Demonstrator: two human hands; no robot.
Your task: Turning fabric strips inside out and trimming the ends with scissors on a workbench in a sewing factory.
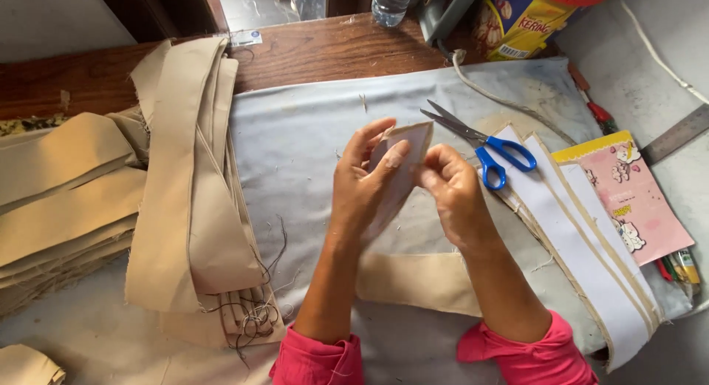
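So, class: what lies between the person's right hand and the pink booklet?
In the head view, blue-handled scissors and a stack of white-faced fabric strips lie between the right hand and the pink booklet.

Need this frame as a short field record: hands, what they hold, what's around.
left hand: fingers on the small tan fabric piece, held up off the table
right hand: pinching the same piece at its right edge
surface: grey cloth over a wooden table
right of hands: blue-handled scissors, closed; white-faced strips; pink booklet
left of hands: stacks of folded tan fabric
top edge: plastic bottle
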